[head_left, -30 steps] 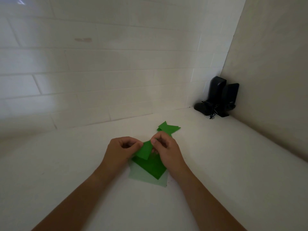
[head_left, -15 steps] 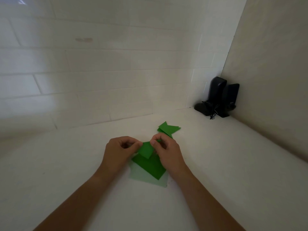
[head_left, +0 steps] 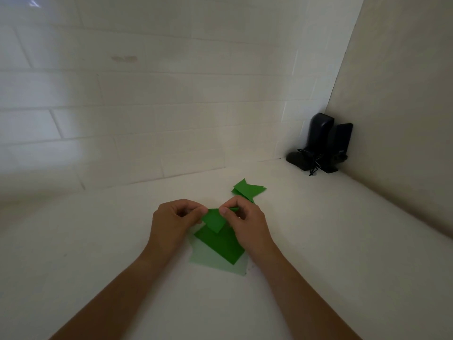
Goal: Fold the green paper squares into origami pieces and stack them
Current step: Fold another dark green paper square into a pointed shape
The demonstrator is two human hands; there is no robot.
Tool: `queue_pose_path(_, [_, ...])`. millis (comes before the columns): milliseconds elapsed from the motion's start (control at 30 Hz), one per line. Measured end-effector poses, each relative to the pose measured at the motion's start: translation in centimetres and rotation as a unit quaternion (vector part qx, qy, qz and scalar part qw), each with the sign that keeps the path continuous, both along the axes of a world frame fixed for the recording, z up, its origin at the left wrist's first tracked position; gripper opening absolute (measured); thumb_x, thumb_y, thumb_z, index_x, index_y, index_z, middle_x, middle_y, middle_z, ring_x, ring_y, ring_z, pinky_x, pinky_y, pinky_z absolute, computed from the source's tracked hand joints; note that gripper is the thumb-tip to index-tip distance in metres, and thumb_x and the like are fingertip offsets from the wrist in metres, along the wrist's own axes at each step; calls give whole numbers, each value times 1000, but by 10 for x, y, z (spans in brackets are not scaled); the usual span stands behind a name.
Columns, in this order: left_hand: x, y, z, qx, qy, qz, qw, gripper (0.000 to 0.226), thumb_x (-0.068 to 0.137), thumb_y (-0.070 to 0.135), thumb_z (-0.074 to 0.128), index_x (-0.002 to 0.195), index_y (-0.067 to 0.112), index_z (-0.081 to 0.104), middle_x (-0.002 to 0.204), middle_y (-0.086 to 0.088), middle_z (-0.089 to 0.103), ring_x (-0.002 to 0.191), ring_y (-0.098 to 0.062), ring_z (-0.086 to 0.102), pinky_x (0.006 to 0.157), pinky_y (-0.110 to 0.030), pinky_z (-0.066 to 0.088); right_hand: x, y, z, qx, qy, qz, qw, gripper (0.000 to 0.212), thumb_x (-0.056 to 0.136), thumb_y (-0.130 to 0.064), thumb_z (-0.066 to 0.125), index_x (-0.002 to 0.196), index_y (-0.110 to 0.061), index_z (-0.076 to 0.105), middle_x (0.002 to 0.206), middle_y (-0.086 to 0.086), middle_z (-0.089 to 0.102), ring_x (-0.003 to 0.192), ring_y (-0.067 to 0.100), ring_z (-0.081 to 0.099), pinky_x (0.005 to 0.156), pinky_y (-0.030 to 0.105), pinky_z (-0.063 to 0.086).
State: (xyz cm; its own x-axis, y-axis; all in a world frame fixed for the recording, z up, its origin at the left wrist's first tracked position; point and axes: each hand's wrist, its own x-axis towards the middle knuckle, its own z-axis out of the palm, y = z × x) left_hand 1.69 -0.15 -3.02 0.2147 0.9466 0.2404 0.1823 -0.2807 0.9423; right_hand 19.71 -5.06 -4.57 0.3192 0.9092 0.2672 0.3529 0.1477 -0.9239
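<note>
Green paper piece (head_left: 213,220) spans between left hand (head_left: 171,220) and right hand (head_left: 245,220), both pinching its upper edge, point hanging down over the unfolded squares (head_left: 220,246); folded stack (head_left: 248,190) lies beyond, nearer the right.

The white surface (head_left: 98,241) lies open to the left of the left hand (head_left: 171,224) and to the right of the right hand (head_left: 247,229). Just beyond the right hand sits a pile of folded green pieces (head_left: 247,190). Black speakers (head_left: 321,143), probably with a tangled cord, fill the far right corner. Walls close off the back and right.
</note>
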Motion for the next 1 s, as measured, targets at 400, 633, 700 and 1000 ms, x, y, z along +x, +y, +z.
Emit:
queue_pose_path(400, [0,5,-3,-17,-10,34,999,7,84,20,84,79,17,81,68,0,75,61,-8,69,67,-19,51,1,1,-2,-27,29,-21,999,10,101,-21,66,93,-18,71,83,-2,72,72,4,65,70,21,53])
queue_pose_path(633, [0,5,-4,-42,-59,-20,997,9,88,22,80,94,16,78,80,-9,76,74,-17,73,76,-30,57,1,-1,1,-25,43,-13,999,14,101,-21,66,89,-14,69,73,-1,70,68,7,67,73,28,56])
queue_pose_path(700, [3,3,-5,-59,-36,-54,996,13,85,23,82,96,17,79,82,-8,78,74,-18,75,74,-30,58,2,-2,3,-18,60,-5,998,13,100,-21,67,90,-15,70,73,-1,71,69,8,67,72,26,55])
queue_pose_path(1000, [2,10,-8,-28,-26,-33,999,13,86,3,79,93,14,78,80,-4,78,75,-13,73,73,-22,55,0,-2,3,-25,75,1,997,2,95,-14,73,95,-15,75,78,2,75,70,8,70,72,21,56])
